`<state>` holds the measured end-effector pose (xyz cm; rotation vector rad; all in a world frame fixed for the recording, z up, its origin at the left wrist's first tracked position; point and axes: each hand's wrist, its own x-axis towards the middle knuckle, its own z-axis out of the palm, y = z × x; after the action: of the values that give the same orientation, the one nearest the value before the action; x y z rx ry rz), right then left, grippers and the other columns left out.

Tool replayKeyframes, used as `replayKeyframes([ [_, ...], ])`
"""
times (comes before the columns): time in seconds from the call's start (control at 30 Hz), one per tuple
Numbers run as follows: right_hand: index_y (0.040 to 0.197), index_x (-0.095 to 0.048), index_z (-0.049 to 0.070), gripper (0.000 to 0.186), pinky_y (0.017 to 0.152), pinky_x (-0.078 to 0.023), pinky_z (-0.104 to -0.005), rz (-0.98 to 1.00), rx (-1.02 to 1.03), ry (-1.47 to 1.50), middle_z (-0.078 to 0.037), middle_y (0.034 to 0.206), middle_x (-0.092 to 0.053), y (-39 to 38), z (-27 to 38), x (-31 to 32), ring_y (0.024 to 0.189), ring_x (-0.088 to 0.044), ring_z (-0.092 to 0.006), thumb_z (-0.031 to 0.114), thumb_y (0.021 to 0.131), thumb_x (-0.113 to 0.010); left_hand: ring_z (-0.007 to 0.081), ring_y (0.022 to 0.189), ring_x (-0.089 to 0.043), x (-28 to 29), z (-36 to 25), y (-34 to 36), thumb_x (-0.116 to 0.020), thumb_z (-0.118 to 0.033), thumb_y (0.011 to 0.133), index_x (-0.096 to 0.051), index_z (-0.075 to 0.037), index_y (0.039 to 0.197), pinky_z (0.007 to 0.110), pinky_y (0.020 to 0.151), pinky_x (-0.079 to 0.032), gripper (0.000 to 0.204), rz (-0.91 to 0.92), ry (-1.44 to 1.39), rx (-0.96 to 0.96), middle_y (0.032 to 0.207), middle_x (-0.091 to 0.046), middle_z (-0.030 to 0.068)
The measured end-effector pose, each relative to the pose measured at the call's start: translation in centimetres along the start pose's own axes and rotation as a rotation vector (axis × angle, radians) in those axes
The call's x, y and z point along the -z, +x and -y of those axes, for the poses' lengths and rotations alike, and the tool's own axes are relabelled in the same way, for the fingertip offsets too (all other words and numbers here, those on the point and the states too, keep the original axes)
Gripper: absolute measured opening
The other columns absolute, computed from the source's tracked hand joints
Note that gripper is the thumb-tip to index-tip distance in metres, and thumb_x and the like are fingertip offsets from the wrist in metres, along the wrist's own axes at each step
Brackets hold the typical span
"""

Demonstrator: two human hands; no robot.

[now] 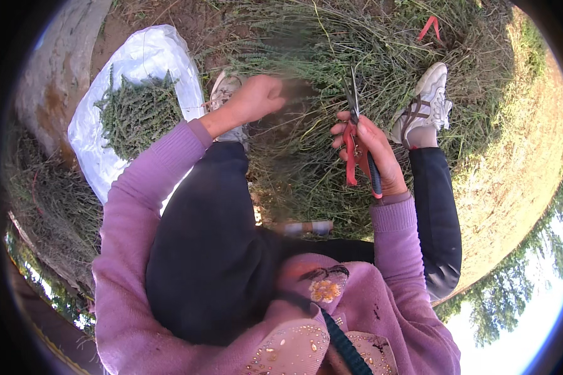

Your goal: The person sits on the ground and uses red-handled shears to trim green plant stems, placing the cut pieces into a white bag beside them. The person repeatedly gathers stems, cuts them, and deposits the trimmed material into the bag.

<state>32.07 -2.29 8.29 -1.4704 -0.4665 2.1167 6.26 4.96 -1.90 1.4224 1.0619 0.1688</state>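
Note:
My right hand (381,153) is wrapped round a pair of garden snips (355,112) with red and dark handles. Their pointed blades aim away from me and stand slightly apart over a heap of cut green stems (331,144). To the left, my left hand (259,98) is raised near my left shoe with its fingers curled together. A dark blur lies beside the fingertips, so I cannot make out what they hold, if anything. Beyond my left forearm lies a white plastic sheet or bag (153,47) bearing a pile of short green sprigs (137,115).
My shoes (428,94) rest among the stems, one on each side. A red strip (429,28) lies at the far right. Near my lap is a pale cylinder (306,227). Dry stalks (56,206) heap up at the left; sunlit ground (500,206) stretches along the right.

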Motion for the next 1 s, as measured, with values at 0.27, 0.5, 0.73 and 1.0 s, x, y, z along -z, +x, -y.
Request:
replayKeyframes([
  [0.27, 0.128, -0.048, 0.000, 0.048, 0.068, -0.049, -0.0228, 0.073, -0.203, -0.057, -0.007, 0.105, -0.061, 0.0, -1.9, -0.7, 0.087, -0.061, -0.0114, 0.035, 0.096, -0.053, 0.0293, 0.077, -0.062, -1.3, 1.3, 0.6, -0.067, -0.019, 0.085, -0.064, -0.001, 0.092, 0.041, 0.069, -0.046, 0.019, 0.019, 0.251, -0.146, 0.080, -0.063, 0.0142],
  [0.5, 0.123, -0.051, 0.002, 0.043, 0.061, -0.048, -0.0200, 0.050, -0.231, -0.167, -0.004, 0.098, -0.061, 1.3, -3.2, -0.7, 0.079, -0.060, -0.0085, 0.035, 0.095, -0.055, 0.0247, 0.059, -0.053, -0.6, -1.0, -0.1, -0.063, -0.020, 0.089, -0.064, -0.001, 0.084, 0.038, 0.060, -0.042, 0.020, 0.105, 0.175, -0.136, 0.063, -0.055, 0.0134],
  [0.73, 0.117, -0.055, 0.002, 0.037, 0.044, -0.037, -0.0163, -0.041, -0.252, -0.241, 0.001, 0.081, -0.058, 1.6, -2.6, -0.9, 0.059, -0.046, -0.0017, 0.029, 0.092, -0.061, 0.0237, 0.068, -0.058, -1.0, -0.9, -0.8, -0.065, -0.020, 0.088, -0.066, -0.001, 0.086, 0.036, 0.064, -0.044, 0.019, 0.158, 0.180, -0.192, 0.072, -0.058, 0.0109],
  [1.0, 0.110, -0.058, 0.004, 0.034, 0.042, -0.033, -0.0163, -0.115, -0.330, -0.306, 0.002, 0.077, -0.057, -2.5, -4.4, 2.8, 0.056, -0.044, -0.0010, 0.030, 0.089, -0.064, 0.0145, 0.061, -0.053, -1.7, -1.0, 3.3, -0.059, -0.014, 0.092, -0.063, 0.000, 0.090, 0.030, 0.060, -0.044, 0.014, -0.044, 0.000, -0.110, 0.066, -0.057, 0.0033],
])
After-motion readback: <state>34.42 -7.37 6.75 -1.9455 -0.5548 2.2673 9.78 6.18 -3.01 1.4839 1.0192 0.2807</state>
